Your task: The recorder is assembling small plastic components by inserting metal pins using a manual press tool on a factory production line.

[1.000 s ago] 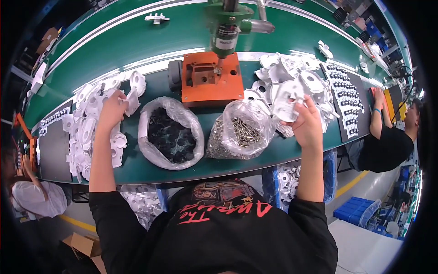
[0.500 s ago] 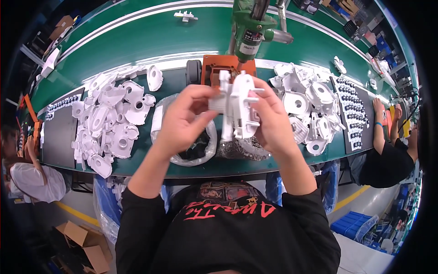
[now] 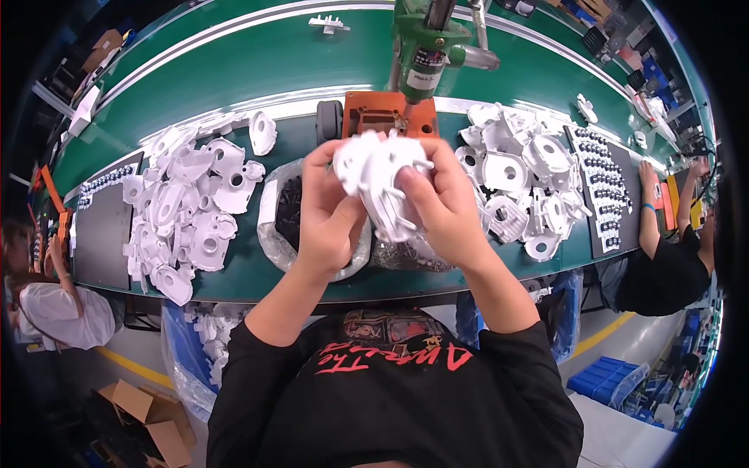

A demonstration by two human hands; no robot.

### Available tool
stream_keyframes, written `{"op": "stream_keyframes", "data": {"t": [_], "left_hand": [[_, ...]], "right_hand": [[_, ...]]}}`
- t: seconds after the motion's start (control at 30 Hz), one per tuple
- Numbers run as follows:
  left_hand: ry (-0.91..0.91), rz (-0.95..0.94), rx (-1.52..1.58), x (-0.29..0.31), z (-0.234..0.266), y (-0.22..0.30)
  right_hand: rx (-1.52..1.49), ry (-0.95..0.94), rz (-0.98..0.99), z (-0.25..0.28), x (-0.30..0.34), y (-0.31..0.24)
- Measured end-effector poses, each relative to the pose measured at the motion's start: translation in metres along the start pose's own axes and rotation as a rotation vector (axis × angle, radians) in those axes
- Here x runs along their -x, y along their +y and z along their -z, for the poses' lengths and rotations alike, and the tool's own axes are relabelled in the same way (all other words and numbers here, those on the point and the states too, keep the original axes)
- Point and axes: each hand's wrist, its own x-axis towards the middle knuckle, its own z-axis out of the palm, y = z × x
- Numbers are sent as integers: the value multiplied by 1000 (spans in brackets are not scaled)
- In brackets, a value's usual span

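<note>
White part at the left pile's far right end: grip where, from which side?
Probably pinch the rounded right edge of the white part with the left hand, once free, coming from the near right. The pile lies to its left, while that edge faces the green tabletop uncovered.

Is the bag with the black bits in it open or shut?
Open. The plastic bag gapes wide, with black bits showing inside; the left hand hides part of it.

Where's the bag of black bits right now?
In the head view, the bag of black bits sits on the green table left of centre, just right of the left heap of white parts, partly hidden by the person's left hand.
</note>
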Motion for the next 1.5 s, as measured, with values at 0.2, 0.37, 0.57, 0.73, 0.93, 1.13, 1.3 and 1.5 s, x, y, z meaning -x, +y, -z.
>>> {"op": "stream_keyframes", "data": {"t": [0.2,0.37,0.57,0.73,0.93,1.13,1.3,1.5], "left_hand": [[-52,16,-128,12,5,-13],[-183,10,-793,-13,29,13],[-536,-371,-1762,-70,56,1],[-649,-607,-2042,-100,76,-40],[-670,-647,-2003,-98,81,-52],[-709,-586,-1939,-98,98,-42],[-662,-745,-1937,-94,98,-52],[-667,-810,-1923,-93,100,-49]], "right_hand": [[37,120,85,4,-4,-3],[312,107,239,20,14,0],[780,-228,88,66,47,27],[932,-179,127,46,47,17],[1016,-240,54,45,45,20],[959,-227,69,46,46,29],[870,-216,70,46,46,26],[853,-214,63,49,50,27]]}}
